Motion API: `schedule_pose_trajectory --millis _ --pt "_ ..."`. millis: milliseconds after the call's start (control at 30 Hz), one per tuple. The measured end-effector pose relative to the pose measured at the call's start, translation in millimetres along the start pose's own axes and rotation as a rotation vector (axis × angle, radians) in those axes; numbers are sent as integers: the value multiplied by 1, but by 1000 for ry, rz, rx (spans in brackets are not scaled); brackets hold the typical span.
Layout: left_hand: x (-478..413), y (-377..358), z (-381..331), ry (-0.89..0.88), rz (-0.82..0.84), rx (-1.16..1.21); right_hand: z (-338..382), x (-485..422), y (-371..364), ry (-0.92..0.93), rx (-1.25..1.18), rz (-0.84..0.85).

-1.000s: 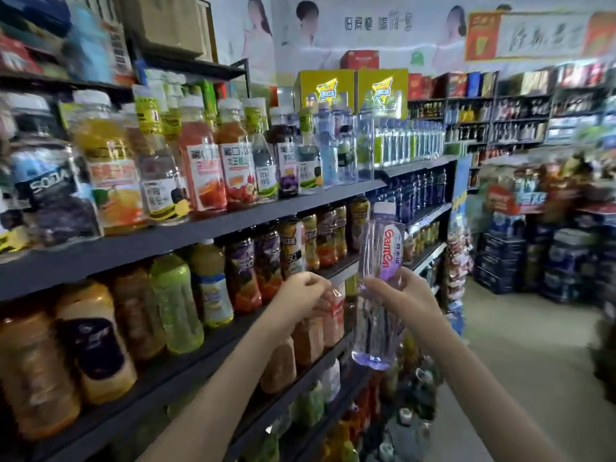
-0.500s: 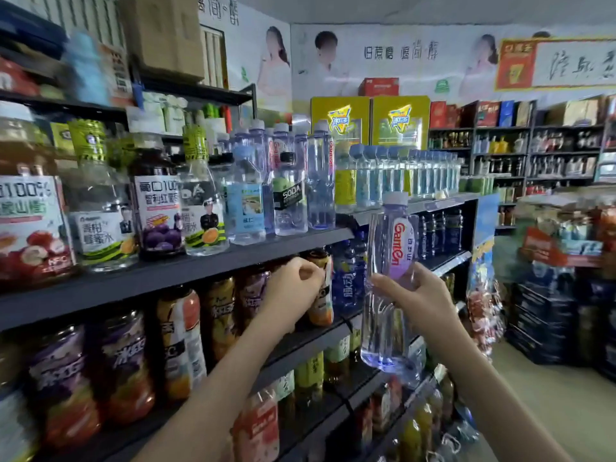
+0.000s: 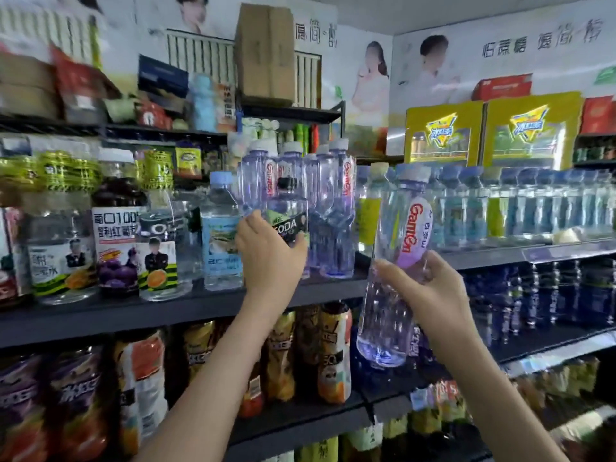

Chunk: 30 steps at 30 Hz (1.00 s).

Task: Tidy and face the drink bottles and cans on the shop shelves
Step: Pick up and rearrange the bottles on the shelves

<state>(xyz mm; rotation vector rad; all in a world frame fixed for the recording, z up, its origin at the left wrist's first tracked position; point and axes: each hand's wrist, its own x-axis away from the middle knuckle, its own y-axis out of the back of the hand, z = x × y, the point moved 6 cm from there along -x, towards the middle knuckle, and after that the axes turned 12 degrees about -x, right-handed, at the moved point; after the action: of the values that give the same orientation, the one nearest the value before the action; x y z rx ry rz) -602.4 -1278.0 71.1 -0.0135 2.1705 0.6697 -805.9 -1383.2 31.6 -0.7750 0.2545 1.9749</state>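
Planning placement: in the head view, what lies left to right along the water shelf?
Grape juice bottle, blue-label bottle, left hand on SODA bottle, shelved Ganten bottles, Ganten bottle in right hand, blue-capped water row.

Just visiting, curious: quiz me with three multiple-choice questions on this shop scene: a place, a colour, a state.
1. The soda bottle stands: A) on the floor; B) on the shelf; C) in a basket.
2. Large lettering on the held water bottle: A) green; B) yellow; C) red.
3. That water bottle is: A) tilted in the right hand; B) upright on the shelf; C) lying flat.
Answers: B, the left hand grips it there; C, its lettering reads red; A, it leans clear of the shelf.
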Motion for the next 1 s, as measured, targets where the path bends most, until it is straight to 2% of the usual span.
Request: schedule_pose_trajectory --millis 167,267,367,500,600,733,1000 --pt "-12 -40 -2 97 89 -111 -12 -28 -11 64 -77 15" --pt "-14 -43 -6 130 54 -183 -14 -37 -13 98 -181 6" --pt "-12 -38 -8 169 23 -139 -13 -42 -12 118 -277 27" --pt "6 -16 -11 170 -135 -14 -12 -45 -17 133 -341 102" --pt "16 12 -10 151 -258 -19 -8 -45 -31 152 -374 147" --pt "20 52 -2 107 -344 -14 -4 -53 -67 164 -307 203" --pt "13 83 43 75 -287 6 -22 -68 -135 60 -89 201"
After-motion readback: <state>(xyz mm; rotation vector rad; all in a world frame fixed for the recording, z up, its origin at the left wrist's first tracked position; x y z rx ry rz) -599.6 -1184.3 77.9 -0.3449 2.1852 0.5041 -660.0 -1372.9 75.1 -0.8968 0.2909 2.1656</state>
